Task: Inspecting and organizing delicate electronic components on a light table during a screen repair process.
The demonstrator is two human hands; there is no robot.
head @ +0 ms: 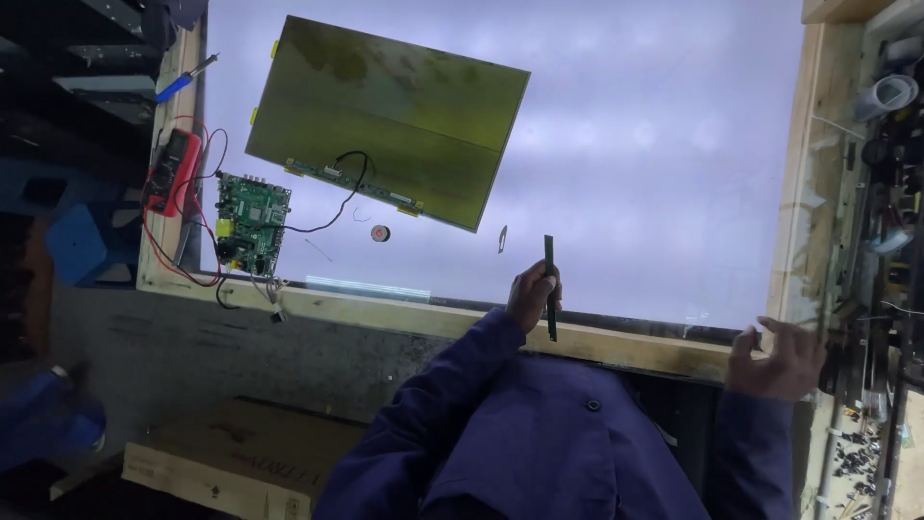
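Observation:
My left hand (532, 295) is closed around a thin dark green strip (550, 285) that stands almost upright over the near edge of a glowing white light table (654, 154). My right hand (778, 362) hovers with fingers spread at the table's wooden frame (797, 193), near its right corner, holding nothing. Both sleeves are dark blue. A yellowish-green flat display panel (395, 111) lies tilted on the light table, far left of my hands. A black cable (337, 207) runs from its lower edge to a green circuit board (251, 221).
A red multimeter (173, 171) with red leads and a blue-handled soldering iron (186, 79) lie at the left frame. A small round part (380, 233) and a small metal sliver (502, 239) rest on the glass. A cardboard box (241, 457) sits below left. Cluttered tools (890, 193) fill the right.

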